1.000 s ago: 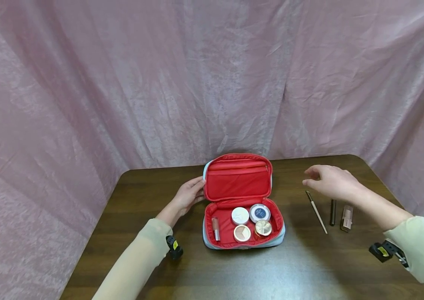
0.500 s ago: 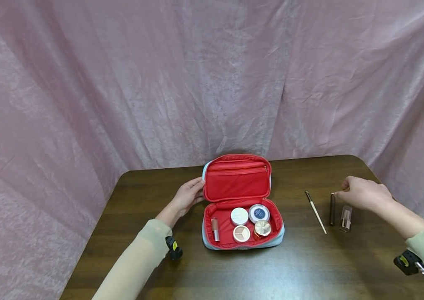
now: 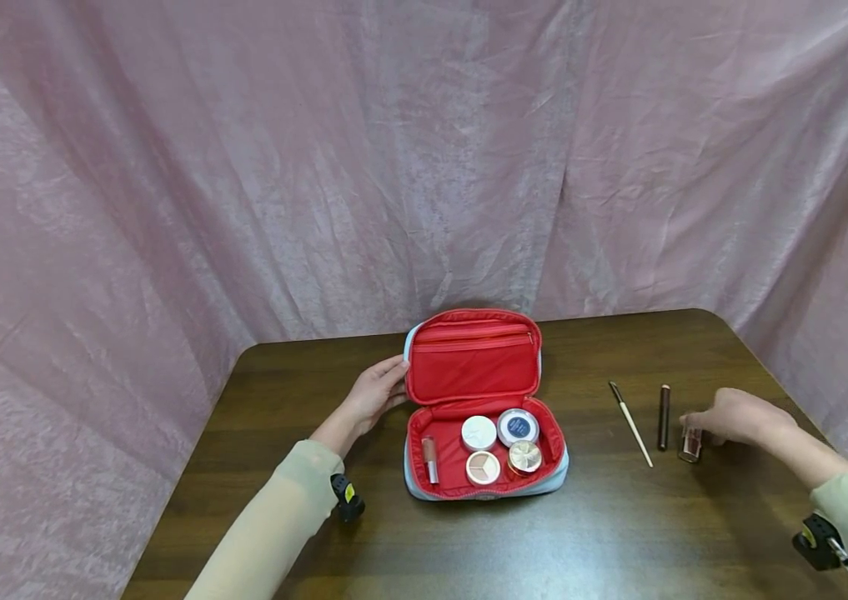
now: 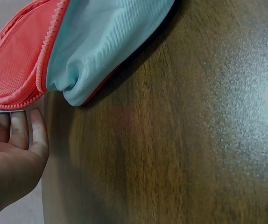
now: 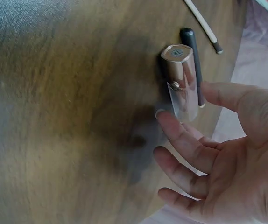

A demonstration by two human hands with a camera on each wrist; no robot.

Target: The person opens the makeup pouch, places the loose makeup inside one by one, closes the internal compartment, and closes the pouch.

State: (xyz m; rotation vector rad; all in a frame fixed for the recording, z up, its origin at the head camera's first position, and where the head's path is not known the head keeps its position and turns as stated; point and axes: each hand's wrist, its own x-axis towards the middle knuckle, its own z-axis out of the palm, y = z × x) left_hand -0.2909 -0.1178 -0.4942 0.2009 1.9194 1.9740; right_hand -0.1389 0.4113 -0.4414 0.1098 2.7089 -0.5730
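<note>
My left hand [image 3: 373, 393] holds the left edge of the raised lid of a light-blue makeup bag [image 3: 476, 371] with a red lining. In the left wrist view its fingers [image 4: 39, 130] reach behind the lid's zipper edge. At the right, my right hand [image 3: 750, 417] is at a rose-gold lipstick [image 3: 690, 446] with a clear end, lying on the table. The right wrist view shows the thumb and forefinger spread to either side of the lipstick [image 5: 179, 70], the other fingers loosely bent. Beside it lie a dark slim pencil [image 3: 664, 418] and a makeup brush [image 3: 631, 425] with a pale handle.
Inside the bag sit a lip gloss tube [image 3: 430, 460], a white round jar [image 3: 479, 433], a blue-centred compact [image 3: 518, 427], a three-part palette [image 3: 483, 468] and a gold-rimmed compact [image 3: 524, 457]. A pink curtain [image 3: 424, 167] hangs behind the wooden table [image 3: 303, 417].
My right hand has moved right, past the brush and pencil, and come down to the lipstick. The left hand stays on the bag's lid.
</note>
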